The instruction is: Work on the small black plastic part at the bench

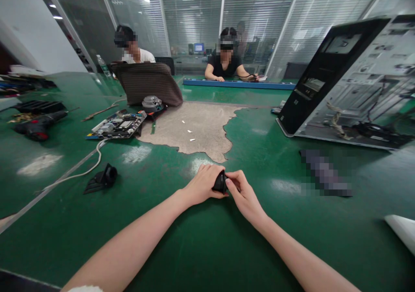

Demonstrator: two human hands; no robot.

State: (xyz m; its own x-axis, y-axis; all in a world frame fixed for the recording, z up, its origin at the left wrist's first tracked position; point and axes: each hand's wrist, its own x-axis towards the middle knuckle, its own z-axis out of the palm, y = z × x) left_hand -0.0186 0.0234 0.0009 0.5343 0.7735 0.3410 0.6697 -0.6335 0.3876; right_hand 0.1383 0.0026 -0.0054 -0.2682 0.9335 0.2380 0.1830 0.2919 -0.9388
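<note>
Just above the green tabletop, my left hand [205, 183] is closed around a small black plastic part [219, 182], whose exact kind I cannot make out. From the right, my right hand [242, 192] pinches at the same part with thumb and forefinger. My fingers cover much of it. Left of my hands lies another black plastic piece [102, 179], with a flat triangular base and a round raised end.
A computer tower [324, 80] with its side off stands at the right, near a blurred flat object [326, 173]. A circuit board [118, 125], white cable [94, 164] and power drill [40, 125] lie left. Two people sit across the table, behind a blue bar [240, 84].
</note>
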